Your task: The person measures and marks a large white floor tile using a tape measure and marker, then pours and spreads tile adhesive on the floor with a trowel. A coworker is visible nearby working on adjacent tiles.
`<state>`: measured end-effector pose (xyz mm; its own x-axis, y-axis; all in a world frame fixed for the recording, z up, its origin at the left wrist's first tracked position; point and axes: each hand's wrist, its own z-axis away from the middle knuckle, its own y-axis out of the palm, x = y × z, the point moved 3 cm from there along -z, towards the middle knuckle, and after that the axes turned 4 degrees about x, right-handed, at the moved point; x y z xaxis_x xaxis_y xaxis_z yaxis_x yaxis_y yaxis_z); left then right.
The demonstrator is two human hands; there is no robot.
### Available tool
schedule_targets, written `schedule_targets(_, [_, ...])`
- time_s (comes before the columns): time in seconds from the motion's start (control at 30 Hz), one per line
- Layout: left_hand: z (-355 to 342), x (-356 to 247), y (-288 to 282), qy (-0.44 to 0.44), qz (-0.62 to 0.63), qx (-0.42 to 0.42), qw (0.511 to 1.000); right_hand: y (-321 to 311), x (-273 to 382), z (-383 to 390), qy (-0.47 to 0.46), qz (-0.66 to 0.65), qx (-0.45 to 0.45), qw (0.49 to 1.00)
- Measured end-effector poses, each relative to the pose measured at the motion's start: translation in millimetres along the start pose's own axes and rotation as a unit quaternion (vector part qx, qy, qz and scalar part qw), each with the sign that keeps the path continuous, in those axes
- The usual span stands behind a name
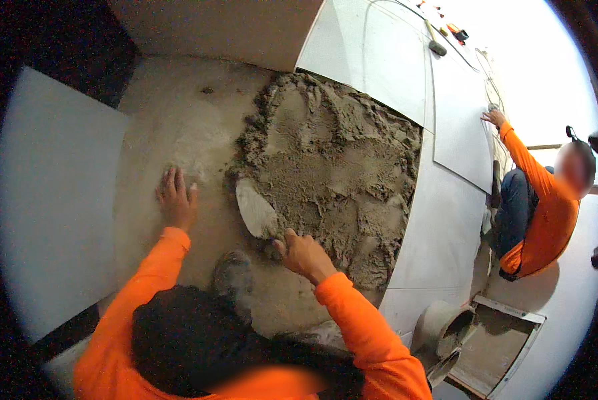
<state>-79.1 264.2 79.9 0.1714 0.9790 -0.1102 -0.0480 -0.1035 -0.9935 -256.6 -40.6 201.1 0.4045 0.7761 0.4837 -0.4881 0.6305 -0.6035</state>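
In my right hand (307, 257) is a trowel (255, 210), gripped by its handle, its pale blade lying at the left edge of a bed of wet mortar (332, 160). The mortar is rough and ridged, spread over the bare floor. My left hand (177, 197) rests flat on the dusty floor (159, 127), fingers stretched out, left of the trowel and holding nothing. A dark shoe (233, 277) shows between my arms.
Pale tiles (439, 207) border the mortar on the right. A large pale panel (59, 200) is at left. A co-worker (545, 207) in orange crouches at right. Buckets (442, 327) and a framed tray (499, 347) sit lower right; a mallet (437, 47) lies at the back.
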Motion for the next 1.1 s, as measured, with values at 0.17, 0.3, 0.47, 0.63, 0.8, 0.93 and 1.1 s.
schedule_targets(0.17, [4,1,1,0.011,0.024,-0.021,0.999,-48,-89,57,0.134,0.125,-0.144,0.973])
schedule_targets(0.3, [3,1,1,0.012,0.018,-0.027,0.999,-76,-118,113,0.136,0.201,-0.124,0.962])
schedule_targets(0.47, [2,0,-2,0.017,0.018,-0.031,0.999,-96,-120,124,0.203,0.165,-0.143,0.955])
schedule_targets(0.63, [1,3,1,0.026,0.005,-0.04,0.999,-71,-109,89,0.16,0.0,0.056,0.986])
schedule_targets(0.8, [0,5,6,0.024,0.009,-0.034,0.999,-59,-105,120,0.13,0.125,0.036,0.983])
schedule_targets(0.93, [2,5,7,0.016,0.018,-0.035,0.999,-78,-119,133,0.154,0.224,-0.098,0.957])
schedule_targets(1.1, [0,5,6,0.022,0.02,-0.042,0.999,-87,-115,114,0.117,0.244,-0.132,0.954])
